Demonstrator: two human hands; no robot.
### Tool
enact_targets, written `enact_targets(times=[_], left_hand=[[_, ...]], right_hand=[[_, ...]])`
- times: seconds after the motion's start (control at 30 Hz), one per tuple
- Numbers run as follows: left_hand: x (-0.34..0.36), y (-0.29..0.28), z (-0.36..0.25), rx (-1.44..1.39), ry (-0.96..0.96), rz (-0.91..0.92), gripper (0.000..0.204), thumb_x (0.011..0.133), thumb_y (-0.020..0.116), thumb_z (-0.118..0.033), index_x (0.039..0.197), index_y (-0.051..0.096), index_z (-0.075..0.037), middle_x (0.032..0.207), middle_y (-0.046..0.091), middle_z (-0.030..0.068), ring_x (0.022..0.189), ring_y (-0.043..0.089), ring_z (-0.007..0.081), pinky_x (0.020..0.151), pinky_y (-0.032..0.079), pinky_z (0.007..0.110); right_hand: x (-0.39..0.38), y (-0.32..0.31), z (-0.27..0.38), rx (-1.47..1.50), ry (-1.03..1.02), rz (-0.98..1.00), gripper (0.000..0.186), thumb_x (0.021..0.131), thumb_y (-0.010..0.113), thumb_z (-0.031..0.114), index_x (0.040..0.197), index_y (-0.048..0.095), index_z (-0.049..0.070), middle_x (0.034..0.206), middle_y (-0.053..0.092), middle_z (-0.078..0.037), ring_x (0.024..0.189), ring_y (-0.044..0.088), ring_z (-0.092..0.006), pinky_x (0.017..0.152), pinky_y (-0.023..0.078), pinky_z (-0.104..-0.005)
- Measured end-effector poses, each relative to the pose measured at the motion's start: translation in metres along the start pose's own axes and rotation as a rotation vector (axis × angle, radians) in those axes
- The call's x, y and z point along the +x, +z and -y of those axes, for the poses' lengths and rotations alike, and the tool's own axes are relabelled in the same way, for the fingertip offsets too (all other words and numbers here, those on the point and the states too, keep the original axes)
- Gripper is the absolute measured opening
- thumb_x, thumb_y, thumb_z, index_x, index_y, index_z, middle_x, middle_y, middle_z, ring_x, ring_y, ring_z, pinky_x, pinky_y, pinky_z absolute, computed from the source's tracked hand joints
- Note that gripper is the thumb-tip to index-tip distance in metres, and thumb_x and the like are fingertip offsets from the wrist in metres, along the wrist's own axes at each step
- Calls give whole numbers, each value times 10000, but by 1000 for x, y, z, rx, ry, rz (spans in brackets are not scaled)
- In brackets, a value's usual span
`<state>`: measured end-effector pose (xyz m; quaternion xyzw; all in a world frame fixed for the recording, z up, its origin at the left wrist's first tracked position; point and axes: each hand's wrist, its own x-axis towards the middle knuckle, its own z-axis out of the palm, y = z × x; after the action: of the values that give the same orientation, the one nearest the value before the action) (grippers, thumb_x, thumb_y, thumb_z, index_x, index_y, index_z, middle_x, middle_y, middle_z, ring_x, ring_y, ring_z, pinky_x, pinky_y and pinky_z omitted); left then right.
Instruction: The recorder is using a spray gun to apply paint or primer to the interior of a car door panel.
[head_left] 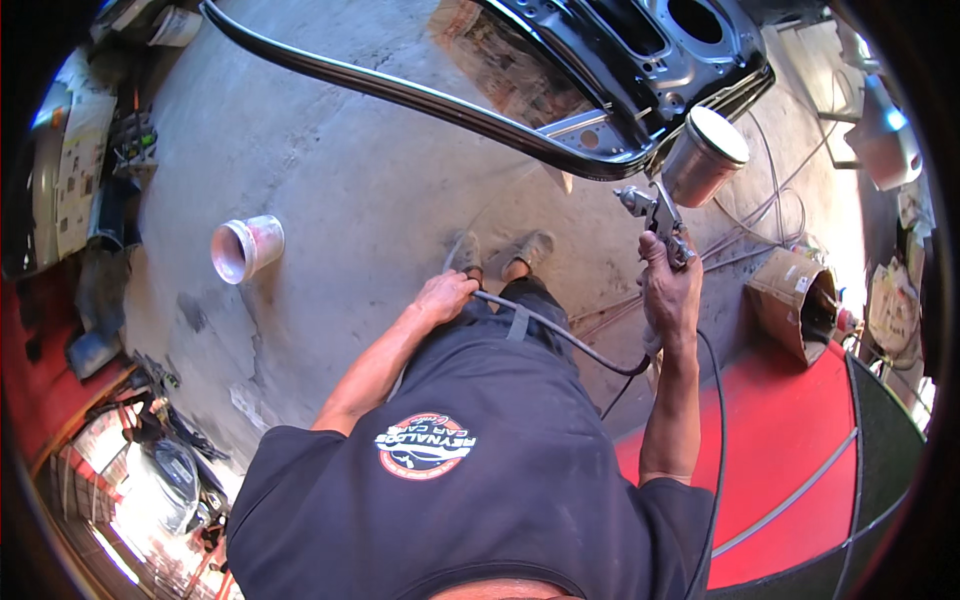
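Observation:
My right hand [670, 285] is raised at the right, its fingers wrapped round the handle of a metal spray gun [660, 212]. A silver paint cup [700, 165] with a pale round end shows right beside the gun and seems joined to it. The gun's nozzle is close to the lower edge of a glossy black car door [590, 120]. In front of my waist, my left hand [447, 297] is closed round a dark air hose [550, 325]. The hose runs across my body toward my right wrist.
A paint-stained bucket [262, 243] lies on the concrete floor at the left. To the right, a cardboard box [785, 300] stands by a red panel [790, 440], with loose hoses [770, 215] beyond it. Car parts and clutter line the left side.

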<state>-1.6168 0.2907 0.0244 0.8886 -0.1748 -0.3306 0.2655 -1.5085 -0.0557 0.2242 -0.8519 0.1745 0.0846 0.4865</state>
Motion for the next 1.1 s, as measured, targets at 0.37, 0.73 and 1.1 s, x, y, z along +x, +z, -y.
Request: enact_targets(times=[0.37,0.73,1.1], left_hand=[[-1,-16,-13,23,24,-77,159,916,691,-187,1041,651,-98,993,668,110,1034,639,342,877,530,467],[31,-75,58,109,170,13,112,924,663,-164,1015,650,-100,969,666,115,1007,640,342,840,527,481],[72,-196,150,184,374,228,127,918,672,-159,1027,663,-94,941,673,112,978,655,347,839,537,475]], right_hand=[[37,-15,-4,-91,13,-118,462,988,706,466,842,621,36,680,538,19,576,502,-92,502,395,-294],[58,23,-1,-18,115,-451,375,1005,699,400,1020,659,28,781,624,-36,687,547,-142,647,465,-338],[62,104,71,-221,266,-664,404,973,736,415,1019,682,17,797,682,-73,702,634,-213,681,514,-379]])
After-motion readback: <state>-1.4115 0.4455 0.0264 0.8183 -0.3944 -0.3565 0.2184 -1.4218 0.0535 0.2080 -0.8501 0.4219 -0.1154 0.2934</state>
